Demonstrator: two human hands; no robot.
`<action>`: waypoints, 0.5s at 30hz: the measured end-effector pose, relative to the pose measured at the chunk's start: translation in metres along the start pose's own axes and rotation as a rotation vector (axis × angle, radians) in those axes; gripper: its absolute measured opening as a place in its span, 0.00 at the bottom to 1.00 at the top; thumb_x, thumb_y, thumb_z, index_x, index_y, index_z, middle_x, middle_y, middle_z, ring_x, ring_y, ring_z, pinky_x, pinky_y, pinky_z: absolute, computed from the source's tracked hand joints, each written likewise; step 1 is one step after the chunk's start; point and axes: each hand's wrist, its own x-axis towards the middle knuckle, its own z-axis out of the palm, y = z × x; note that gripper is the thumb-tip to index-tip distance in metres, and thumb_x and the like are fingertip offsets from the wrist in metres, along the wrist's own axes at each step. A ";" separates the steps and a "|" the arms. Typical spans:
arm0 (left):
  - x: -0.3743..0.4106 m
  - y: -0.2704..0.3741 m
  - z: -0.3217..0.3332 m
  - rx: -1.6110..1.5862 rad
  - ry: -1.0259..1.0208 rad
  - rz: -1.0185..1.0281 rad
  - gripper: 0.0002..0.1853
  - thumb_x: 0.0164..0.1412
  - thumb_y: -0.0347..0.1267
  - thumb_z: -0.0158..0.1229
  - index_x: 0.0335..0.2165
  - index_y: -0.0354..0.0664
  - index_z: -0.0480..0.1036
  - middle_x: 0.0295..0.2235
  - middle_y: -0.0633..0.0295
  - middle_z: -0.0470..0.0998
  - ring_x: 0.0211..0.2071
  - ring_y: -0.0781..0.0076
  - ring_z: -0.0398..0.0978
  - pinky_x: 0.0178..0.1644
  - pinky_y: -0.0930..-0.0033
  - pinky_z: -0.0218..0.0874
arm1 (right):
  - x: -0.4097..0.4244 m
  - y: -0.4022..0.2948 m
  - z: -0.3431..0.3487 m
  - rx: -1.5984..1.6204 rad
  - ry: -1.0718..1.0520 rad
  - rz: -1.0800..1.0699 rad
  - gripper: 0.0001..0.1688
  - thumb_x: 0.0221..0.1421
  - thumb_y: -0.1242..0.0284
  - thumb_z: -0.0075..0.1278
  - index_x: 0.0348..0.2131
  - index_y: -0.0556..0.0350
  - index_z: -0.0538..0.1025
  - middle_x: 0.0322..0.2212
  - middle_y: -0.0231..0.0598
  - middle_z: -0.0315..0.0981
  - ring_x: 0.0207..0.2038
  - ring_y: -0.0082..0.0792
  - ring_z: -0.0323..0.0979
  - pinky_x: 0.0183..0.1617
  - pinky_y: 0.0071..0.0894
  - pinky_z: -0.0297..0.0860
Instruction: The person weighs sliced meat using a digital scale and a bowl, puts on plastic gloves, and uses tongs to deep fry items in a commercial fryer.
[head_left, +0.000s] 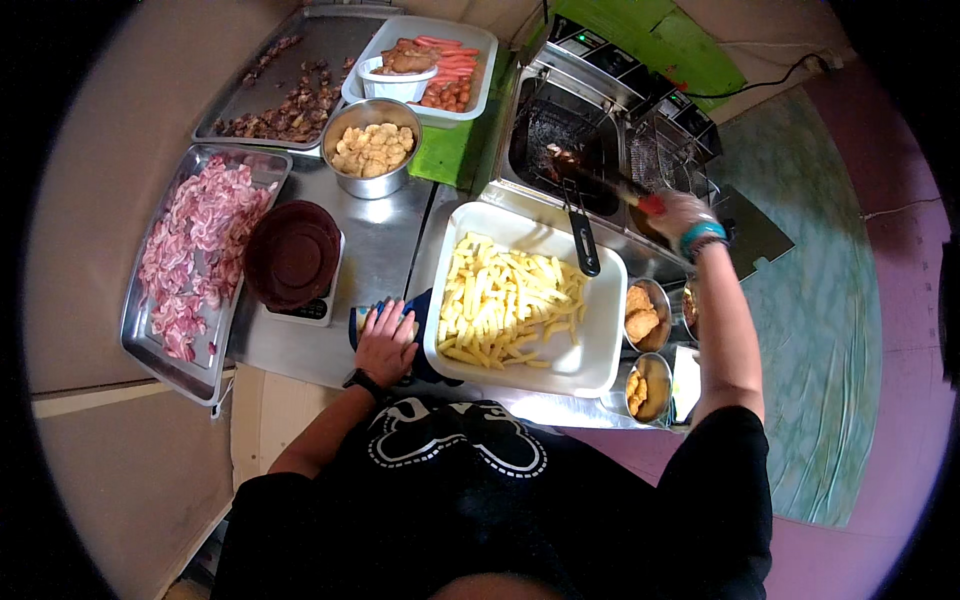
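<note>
My right hand (671, 217), in a thin clear glove, grips a utensil by its red handle (651, 204). The utensil's far part reaches over the left well of a deep fryer (517, 154), where a few light pieces of food (559, 152) lie in dark oil or on the basket; which, I cannot tell. My left hand (388, 341) rests flat, fingers apart, on a dark blue cloth (421, 330) at the counter's near edge. Between my hands stands a white tub (600, 375) of cut potato fries (502, 300). A fryer basket's black handle (584, 244) hangs over its back rim.
At left are a steel tray (135, 330) of raw sliced meat and a brown bowl (292, 255) on a scale. Behind stand a steel bowl (371, 184) of nuggets and a white tray (480, 109) of sausages. Small steel bowls (660, 375) of fried food stand at right.
</note>
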 end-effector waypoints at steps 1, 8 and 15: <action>0.001 0.000 0.000 -0.001 0.002 0.007 0.30 0.50 0.39 0.55 0.51 0.40 0.63 0.56 0.50 0.59 0.58 0.54 0.53 0.61 0.51 0.41 | 0.018 -0.009 0.011 -0.063 -0.121 -0.011 0.23 0.42 0.59 0.52 0.37 0.52 0.75 0.37 0.47 0.74 0.41 0.47 0.71 0.45 0.42 0.67; 0.001 -0.002 0.000 -0.025 0.058 0.029 0.28 0.50 0.38 0.55 0.50 0.40 0.64 0.54 0.50 0.61 0.57 0.54 0.55 0.61 0.51 0.41 | 0.086 -0.041 0.087 -0.173 -0.165 -0.061 0.18 0.51 0.65 0.43 0.37 0.55 0.77 0.45 0.46 0.69 0.48 0.44 0.68 0.51 0.38 0.66; -0.001 0.003 -0.003 -0.016 0.036 -0.024 0.27 0.50 0.38 0.53 0.48 0.39 0.65 0.53 0.49 0.62 0.57 0.54 0.57 0.61 0.51 0.42 | 0.048 -0.018 -0.003 -0.025 -0.395 -0.005 0.17 0.44 0.62 0.53 0.33 0.52 0.77 0.34 0.44 0.76 0.39 0.39 0.74 0.39 0.38 0.70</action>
